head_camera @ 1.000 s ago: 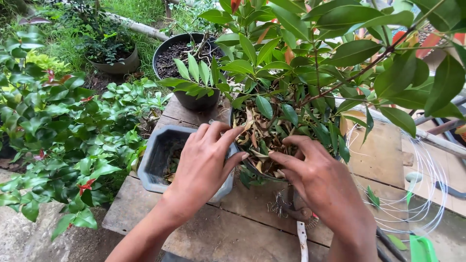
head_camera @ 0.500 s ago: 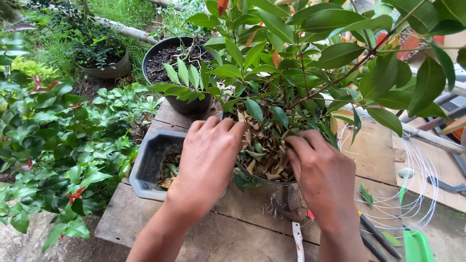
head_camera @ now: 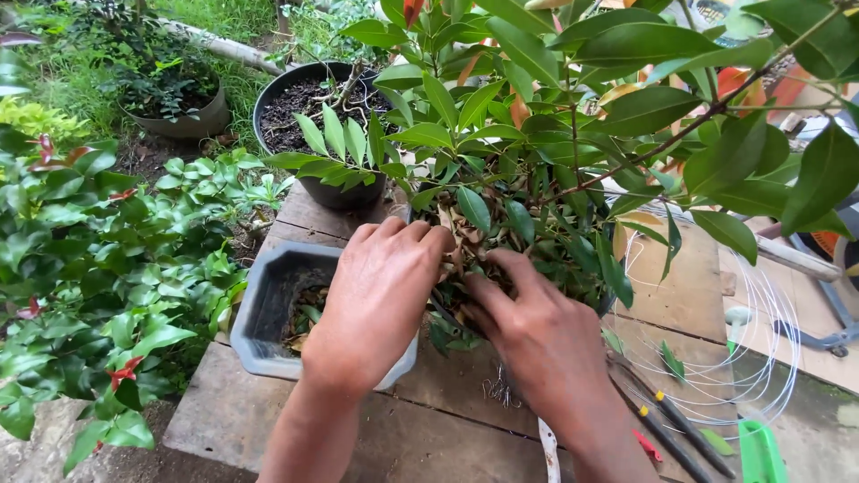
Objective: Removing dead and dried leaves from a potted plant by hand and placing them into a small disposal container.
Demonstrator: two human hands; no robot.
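left hand [head_camera: 380, 300]: palm down, fingers together and curled, digging into the dry brown leaves [head_camera: 461, 237] at the plant base; not clamped on anything I can make out.
right hand [head_camera: 537, 331]: sitting at 4 o'clock of the leaf clump, fingers bent inward, tips buried in the litter; grip on a leaf possible, cannot tell.
change: over the last second both hands have been closing in on the stem base, left hand sliding toward 1 o'clock, right tucking under the foliage. Reading it as clearing dead litter, still mid-way, brown leaves still showing.
leafy potted plant [head_camera: 573, 116]: standing centre of the worktop, canopy spreading toward 12 to 3 o'clock; its pot mostly hidden behind the hands.
grey rectangular pot [head_camera: 259, 317]: lying at 9 o'clock of the left hand, touching or just under the wrist, holding some scraps and soil.
black round pot [head_camera: 313, 103]: sitting at 11 o'clock, soil filled, well apart from the hands.
white wire coil [head_camera: 761, 358]: resting at 3 o'clock of the right hand.
hand tools [head_camera: 667, 425]: lying at 5 o'clock, just beside the right forearm.
worktop [head_camera: 429, 429]: wooden planks, carrying all of it.
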